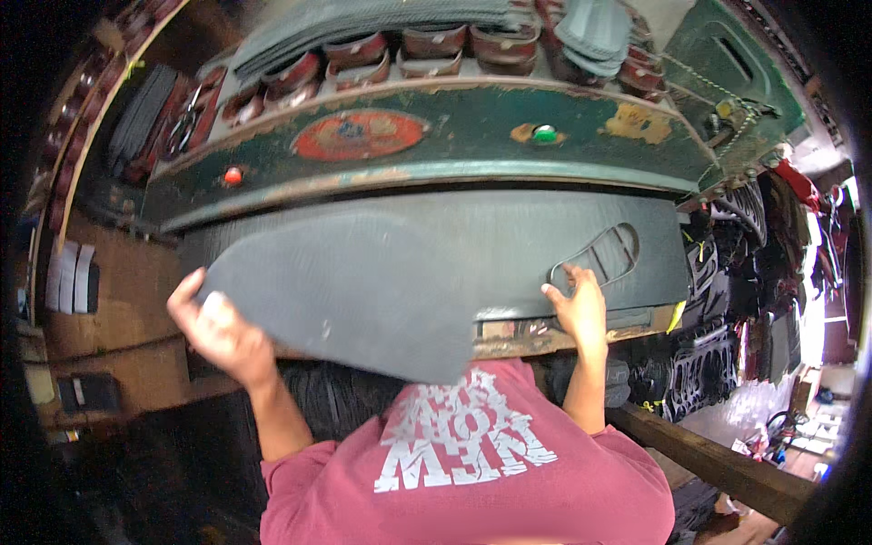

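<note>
A green machine with chipped paint spans the far side. Beneath its front beam stretches a long, dark, smooth table. On the near side is the person's maroon shirt, with pale lettering across it. A wooden beam slants through the lower right. A stack of grey sheets lies along the top of the machine. One loose grey sheet, blurred toward its right end, covers the left part of the table and juts past the near edge; whether it touches the surface cannot be told. Red-brown dies stand in a row in front of the stack. A sole-shaped die, a thin dark outline with crossbars, lies slanted on the table's right part, apart from the loose sheet. The left hand grips that sheet by its left edge. The right hand pinches the die's near-left end, thumb outside the rim and fingers inside. Smallest are a green button and a red button on the machine's front.
</note>
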Available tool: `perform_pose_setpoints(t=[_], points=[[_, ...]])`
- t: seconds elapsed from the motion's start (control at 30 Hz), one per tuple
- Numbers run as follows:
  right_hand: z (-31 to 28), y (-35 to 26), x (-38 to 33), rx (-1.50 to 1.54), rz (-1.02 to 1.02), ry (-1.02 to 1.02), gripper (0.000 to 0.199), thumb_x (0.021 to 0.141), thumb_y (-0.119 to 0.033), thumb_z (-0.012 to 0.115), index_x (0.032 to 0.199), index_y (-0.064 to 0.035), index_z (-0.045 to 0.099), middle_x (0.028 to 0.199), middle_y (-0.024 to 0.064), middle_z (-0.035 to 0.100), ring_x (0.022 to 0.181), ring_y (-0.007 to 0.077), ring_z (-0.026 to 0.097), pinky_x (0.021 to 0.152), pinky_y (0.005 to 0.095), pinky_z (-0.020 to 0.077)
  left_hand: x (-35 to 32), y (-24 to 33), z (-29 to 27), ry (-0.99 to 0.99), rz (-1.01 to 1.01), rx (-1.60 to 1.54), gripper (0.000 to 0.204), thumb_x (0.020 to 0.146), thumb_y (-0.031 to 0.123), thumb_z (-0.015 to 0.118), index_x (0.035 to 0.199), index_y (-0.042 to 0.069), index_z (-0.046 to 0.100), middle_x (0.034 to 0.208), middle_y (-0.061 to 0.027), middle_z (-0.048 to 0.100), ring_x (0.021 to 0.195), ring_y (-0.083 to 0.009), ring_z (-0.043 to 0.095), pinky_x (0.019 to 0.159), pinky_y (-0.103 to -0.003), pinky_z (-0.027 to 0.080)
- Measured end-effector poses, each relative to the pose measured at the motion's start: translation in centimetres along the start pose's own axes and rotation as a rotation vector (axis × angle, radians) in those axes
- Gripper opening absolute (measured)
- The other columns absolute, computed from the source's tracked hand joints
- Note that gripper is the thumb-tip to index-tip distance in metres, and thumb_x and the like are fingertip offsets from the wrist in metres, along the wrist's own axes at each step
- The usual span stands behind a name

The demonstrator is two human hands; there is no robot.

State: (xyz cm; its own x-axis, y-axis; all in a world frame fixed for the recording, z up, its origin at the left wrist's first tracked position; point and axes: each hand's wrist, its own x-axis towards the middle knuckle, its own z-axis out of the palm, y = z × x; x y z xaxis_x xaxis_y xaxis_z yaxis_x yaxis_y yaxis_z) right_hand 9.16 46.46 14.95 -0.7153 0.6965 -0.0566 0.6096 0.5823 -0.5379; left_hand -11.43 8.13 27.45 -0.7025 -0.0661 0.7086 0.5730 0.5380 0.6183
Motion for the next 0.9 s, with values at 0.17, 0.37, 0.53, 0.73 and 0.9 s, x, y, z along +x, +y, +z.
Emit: perform_pose_setpoints(t=[0.17, 0.37, 0.53, 0.73, 0.9], points=[[2.4, 0.3, -1.8, -0.061, 0.087, -0.173, 0.048, 0.085, -0.024, 0.077, 0.125, -0.0010, 0.065, 0.115, 0.0185, 0.070, 0.107, 0.0348, 0.069, 0.091, 0.0463, 0.0534, -10.0, -10.4, 6.2, -0.335, -0.612, -0.274, 0.036, 0.099, 0.003, 0.045, 0.135, 0.003, 0.049, 0.106, -0.0080, 0.054, 0.082, -0.0138, 0.057, 0.070, -0.031, 0.053], [6.0, 0.6, -5.9, -0.046, 0.050, -0.338, 0.041, 0.085, -0.024, 0.077, 0.119, -0.0031, 0.069, 0.100, 0.0165, 0.075, 0.093, 0.0310, 0.073, 0.085, 0.0425, 0.0551, -15.1, -16.7, 7.4, -0.621, -0.591, 0.136, 0.035, 0.104, 0.013, 0.050, 0.137, 0.003, 0.048, 0.073, -0.0089, 0.059, 0.064, -0.0205, 0.066, 0.062, -0.036, 0.053], [8.6, -0.8, -9.4, 0.055, 0.131, -0.445, 0.039, 0.084, -0.020, 0.078, 0.118, -0.0027, 0.068, 0.094, 0.0142, 0.076, 0.088, 0.0292, 0.074, 0.079, 0.0417, 0.0558, -14.5, -16.7, 5.5, -0.691, -0.086, 0.451, 0.032, 0.099, 0.016, 0.060, 0.126, 0.000, 0.061, 0.109, -0.0245, 0.062, 0.096, -0.0416, 0.067, 0.086, -0.048, 0.054], [9.8, -0.8, -10.8, 0.105, 0.169, -0.316, 0.033, 0.084, -0.015, 0.077, 0.113, -0.0042, 0.067, 0.094, 0.0149, 0.074, 0.092, 0.0354, 0.072, 0.081, 0.0460, 0.0549, -14.9, -17.0, 4.6, -0.739, -0.282, 0.322, 0.035, 0.095, 0.014, 0.065, 0.122, -0.007, 0.063, 0.116, -0.0232, 0.059, 0.090, -0.0331, 0.066, 0.085, -0.042, 0.054], [10.2, -1.0, -11.2, 0.136, 0.180, -0.302, 0.029, 0.085, -0.009, 0.074, 0.112, -0.0040, 0.067, 0.096, 0.0159, 0.074, 0.089, 0.0341, 0.072, 0.080, 0.0443, 0.0552, -14.8, -17.9, 5.1, -0.773, -0.259, 0.326, 0.039, 0.094, 0.012, 0.066, 0.128, -0.006, 0.062, 0.113, -0.0216, 0.059, 0.085, -0.0316, 0.066, 0.084, -0.042, 0.053]])
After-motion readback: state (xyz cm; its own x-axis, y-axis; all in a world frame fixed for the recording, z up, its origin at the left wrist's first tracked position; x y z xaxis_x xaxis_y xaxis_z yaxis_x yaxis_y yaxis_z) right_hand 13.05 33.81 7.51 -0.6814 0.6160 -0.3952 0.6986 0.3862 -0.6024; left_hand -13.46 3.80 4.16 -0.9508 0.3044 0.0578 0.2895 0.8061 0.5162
